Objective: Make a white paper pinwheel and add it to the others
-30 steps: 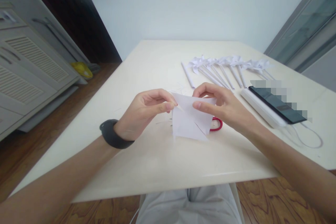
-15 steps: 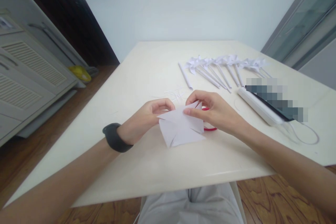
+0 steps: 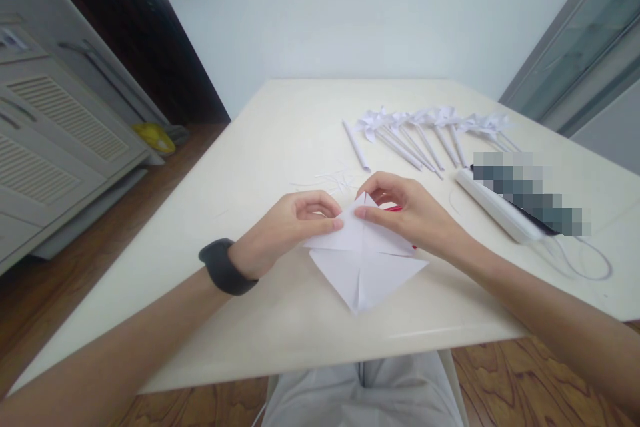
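Note:
A square of white paper (image 3: 367,267), slit from its corners toward the middle, is held above the front of the table with one corner toward me. My left hand (image 3: 295,220), below a black wristband, pinches its upper left edge between thumb and fingers. At the top corner, my right hand (image 3: 400,210) grips the paper with the thumb on top and the fingers behind. Red scissor-like handles (image 3: 395,209) show partly under the right hand and paper; the rest is hidden.
Several paper pinwheels (image 3: 440,119) on rolled sticks lie at the back right of the white table (image 3: 240,340). Left of them rests a loose paper roll (image 3: 356,145). Thin paper strips (image 3: 340,180) lie behind my hands. A white object (image 3: 495,207) with a cord sits at right, partly pixelated.
The paper has turned so that a corner points toward me, and it lies flatter to view. My left thumb has come onto its upper face. The red handles are more covered.

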Motion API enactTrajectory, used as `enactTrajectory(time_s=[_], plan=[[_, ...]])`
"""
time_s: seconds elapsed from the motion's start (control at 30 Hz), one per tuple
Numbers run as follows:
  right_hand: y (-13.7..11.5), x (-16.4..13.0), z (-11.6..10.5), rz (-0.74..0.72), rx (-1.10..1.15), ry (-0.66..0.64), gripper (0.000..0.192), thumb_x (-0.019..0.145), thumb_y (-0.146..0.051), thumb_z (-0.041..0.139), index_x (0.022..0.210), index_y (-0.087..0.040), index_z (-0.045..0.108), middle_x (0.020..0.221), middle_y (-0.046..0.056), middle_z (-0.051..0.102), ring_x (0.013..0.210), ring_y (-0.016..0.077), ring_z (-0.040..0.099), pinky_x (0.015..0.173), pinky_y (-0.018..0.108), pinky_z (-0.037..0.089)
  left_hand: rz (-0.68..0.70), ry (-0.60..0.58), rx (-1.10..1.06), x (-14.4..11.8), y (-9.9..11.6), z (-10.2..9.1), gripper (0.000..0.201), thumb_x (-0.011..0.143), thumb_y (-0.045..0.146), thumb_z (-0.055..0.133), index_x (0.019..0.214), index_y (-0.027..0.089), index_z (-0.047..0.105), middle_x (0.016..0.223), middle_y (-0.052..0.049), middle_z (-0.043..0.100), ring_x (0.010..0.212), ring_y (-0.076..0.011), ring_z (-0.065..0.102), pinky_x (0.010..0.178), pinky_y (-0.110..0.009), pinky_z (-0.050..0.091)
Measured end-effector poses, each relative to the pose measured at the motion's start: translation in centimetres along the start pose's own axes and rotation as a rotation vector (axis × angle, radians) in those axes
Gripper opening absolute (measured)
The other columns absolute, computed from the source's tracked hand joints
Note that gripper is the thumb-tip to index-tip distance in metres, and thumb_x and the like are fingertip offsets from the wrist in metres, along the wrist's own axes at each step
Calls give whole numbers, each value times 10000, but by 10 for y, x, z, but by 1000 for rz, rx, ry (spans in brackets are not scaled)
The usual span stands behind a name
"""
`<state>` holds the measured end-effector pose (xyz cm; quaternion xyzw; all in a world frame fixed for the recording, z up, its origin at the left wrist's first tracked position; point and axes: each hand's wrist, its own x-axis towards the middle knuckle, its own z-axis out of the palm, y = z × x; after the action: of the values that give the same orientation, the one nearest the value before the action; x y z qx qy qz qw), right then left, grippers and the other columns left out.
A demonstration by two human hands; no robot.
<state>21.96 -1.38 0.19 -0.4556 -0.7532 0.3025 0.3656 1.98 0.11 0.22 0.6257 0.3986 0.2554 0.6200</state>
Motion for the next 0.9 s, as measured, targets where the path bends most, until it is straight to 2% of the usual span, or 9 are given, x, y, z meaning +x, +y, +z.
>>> enactTrajectory(time_s=[0.1, 0.23, 0.33, 0.53, 0.77, 0.9], plan=[[2, 2, -3, -19, 21, 17, 41, 784, -224, 590, 798, -189, 574, 814, -21, 600, 740, 107, 569, 687, 246, 452, 20, -4, 0, 0, 0, 0, 141, 730, 266, 656, 811, 171, 591, 726, 4, 618, 658, -116, 559, 550, -192, 393], [-1, -1, -1, -43, 27, -38, 10, 805, -188, 559, 808, -185, 568, 825, -17, 592, 749, 106, 570, 673, 238, 465, 20, -63, -97, -1, 1, 4, 154, 796, 303, 584, 847, 166, 631, 879, -31, 641, 810, -155, 589, 703, -257, 458], [-4, -4, 4, -84, 28, -55, 28, 810, -175, 559, 833, -178, 575, 860, -4, 581, 780, 112, 558, 698, 247, 474, -3, -109, -174, -1, -2, 6, 192, 819, 313, 561, 894, 167, 660, 920, -49, 657, 858, -162, 592, 772, -282, 460], [-8, -5, 4, -165, 4, -17, 63, 811, -161, 577, 870, -181, 568, 880, 0, 565, 815, 117, 545, 729, 255, 472, -24, -142, -270, 0, -8, 6, 177, 826, 297, 568, 911, 181, 672, 914, -34, 672, 838, -129, 597, 778, -249, 453], [-14, -8, 4, -252, -80, 45, 172, 784, -113, 600, 924, -193, 541, 932, 14, 542, 814, 122, 538, 713, 252, 472, 34, -76, -201, 0, -5, 6, 150, 792, 279, 609, 849, 171, 694, 856, -33, 688, 804, -132, 603, 742, -236, 461], [-13, -8, 7, -280, -118, 95, 152, 789, -147, 605, 910, -202, 532, 930, 20, 529, 799, 129, 535, 691, 256, 476, 94, 29, -64, -3, -3, 8, 167, 773, 306, 618, 834, 174, 700, 825, -34, 692, 751, -144, 605, 659, -232, 467]])
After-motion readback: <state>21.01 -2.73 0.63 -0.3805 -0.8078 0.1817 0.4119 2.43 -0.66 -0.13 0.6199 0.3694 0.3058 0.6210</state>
